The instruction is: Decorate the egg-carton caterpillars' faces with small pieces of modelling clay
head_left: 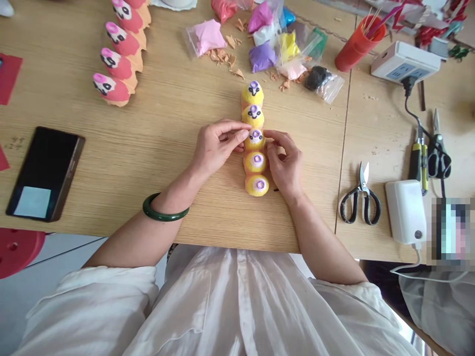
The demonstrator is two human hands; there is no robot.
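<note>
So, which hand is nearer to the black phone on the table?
The left. The left hand touches the yellow figure row, with bare table between it and the phone off to its left. The right hand is on the row's far side, further away.

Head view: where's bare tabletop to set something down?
Wooden table is bare between the black phone and the left hand; also between the right hand and the black-handled scissors. Crowded: plastic bags of coloured clay at far edge.
</note>
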